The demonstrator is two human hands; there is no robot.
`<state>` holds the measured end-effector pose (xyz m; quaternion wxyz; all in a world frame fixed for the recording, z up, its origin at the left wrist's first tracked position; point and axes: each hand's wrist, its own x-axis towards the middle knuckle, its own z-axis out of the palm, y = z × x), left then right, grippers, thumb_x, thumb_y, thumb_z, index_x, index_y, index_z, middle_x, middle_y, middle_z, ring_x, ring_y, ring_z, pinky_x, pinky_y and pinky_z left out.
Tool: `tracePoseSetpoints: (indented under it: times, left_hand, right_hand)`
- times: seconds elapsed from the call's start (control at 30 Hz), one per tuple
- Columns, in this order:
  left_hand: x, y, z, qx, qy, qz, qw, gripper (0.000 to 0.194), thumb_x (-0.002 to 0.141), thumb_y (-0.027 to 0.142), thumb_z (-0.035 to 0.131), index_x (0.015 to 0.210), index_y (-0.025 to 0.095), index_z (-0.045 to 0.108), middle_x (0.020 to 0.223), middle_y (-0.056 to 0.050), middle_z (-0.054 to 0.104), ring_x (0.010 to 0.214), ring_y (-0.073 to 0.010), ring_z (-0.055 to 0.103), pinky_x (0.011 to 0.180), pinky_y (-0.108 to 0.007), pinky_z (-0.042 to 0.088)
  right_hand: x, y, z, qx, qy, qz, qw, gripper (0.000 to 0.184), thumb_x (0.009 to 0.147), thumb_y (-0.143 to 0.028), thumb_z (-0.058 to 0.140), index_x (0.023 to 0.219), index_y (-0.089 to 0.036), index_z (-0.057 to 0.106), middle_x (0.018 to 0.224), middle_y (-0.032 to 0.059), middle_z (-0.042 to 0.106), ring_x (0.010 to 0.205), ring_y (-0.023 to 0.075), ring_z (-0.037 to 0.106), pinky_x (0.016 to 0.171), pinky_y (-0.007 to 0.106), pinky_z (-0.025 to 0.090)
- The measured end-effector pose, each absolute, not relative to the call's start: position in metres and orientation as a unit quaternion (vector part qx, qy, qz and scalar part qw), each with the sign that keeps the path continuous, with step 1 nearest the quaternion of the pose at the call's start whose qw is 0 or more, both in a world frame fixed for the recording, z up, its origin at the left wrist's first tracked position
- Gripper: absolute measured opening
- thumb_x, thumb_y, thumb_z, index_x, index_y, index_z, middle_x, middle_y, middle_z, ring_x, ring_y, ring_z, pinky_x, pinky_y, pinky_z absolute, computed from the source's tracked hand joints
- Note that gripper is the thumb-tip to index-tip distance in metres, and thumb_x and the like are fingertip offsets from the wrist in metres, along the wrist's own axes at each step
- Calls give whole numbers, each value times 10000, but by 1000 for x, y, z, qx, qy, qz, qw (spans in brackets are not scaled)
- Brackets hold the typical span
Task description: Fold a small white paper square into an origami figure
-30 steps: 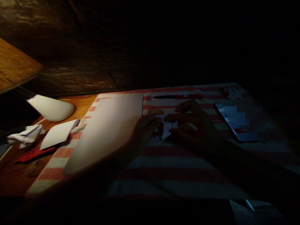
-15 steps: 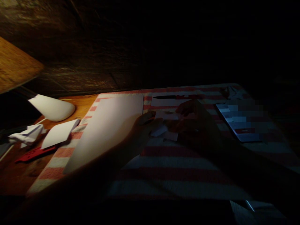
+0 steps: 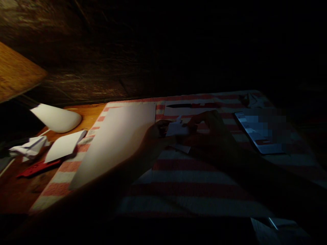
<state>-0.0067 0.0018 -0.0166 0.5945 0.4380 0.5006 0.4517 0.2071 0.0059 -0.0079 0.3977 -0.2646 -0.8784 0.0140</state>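
Dim light falls on a small folded piece of white paper (image 3: 176, 129) held between both hands above the striped cloth. My left hand (image 3: 157, 134) is closed on its left side, thumb along the lower edge. From the right, my right hand (image 3: 208, 127) pinches the paper's other side, its fingers bent and mostly in shadow. Beneath or beside the held piece, a pale paper corner (image 3: 182, 148) shows; I cannot tell if it is the same paper. A large white sheet (image 3: 122, 129) lies left of my hands, partly under my left forearm.
Behind the hands lies a knife (image 3: 190, 105) with a dark blade and red handle. A lit phone (image 3: 255, 132) rests on the striped cloth (image 3: 176, 175) at right. At left are a lamp (image 3: 60, 117), crumpled paper (image 3: 30, 148), a red tool (image 3: 38, 168) and a curved sheet (image 3: 65, 146).
The small paper has been turned and raised between my fingers, so a flat face and a pointed tip now show. My right hand's fingers have shifted on it.
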Motion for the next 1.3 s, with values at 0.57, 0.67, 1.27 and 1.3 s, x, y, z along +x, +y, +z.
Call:
tracePoseSetpoints:
  times: [0.57,0.67,1.27,1.3]
  left_hand:
    - [-22,11,-9,683,439,474,342,438,756,178,754,1176,194,632,1262,-106,649,1175,-258,618,979,-386,524]
    - [-26,8,-2,788,341,419,295,401,854,243,692,1250,201,636,1285,-115,659,1241,-269,594,1061,-397,469]
    - [-11,-4,10,763,447,390,258,31,781,187,759,751,181,759,707,-7,757,614,-146,644,595,-228,475]
    - [-11,-6,10,766,445,393,248,40,789,199,765,752,184,760,711,-7,761,611,-143,646,601,-226,479]
  right_hand:
    - [210,10,-15,-326,-799,261,432,97,864,-283,763,808,-211,733,851,27,713,777,178,645,694,316,489]
    - [209,10,-18,-391,-734,361,421,133,845,-292,766,787,-184,713,789,16,702,721,165,642,649,290,484]
    - [203,-3,-2,-391,-726,379,420,123,827,-275,745,795,-158,727,695,10,684,602,127,574,527,237,417]
    - [202,-5,-1,-387,-732,366,424,122,825,-271,747,787,-158,721,695,9,686,609,128,582,535,239,422]
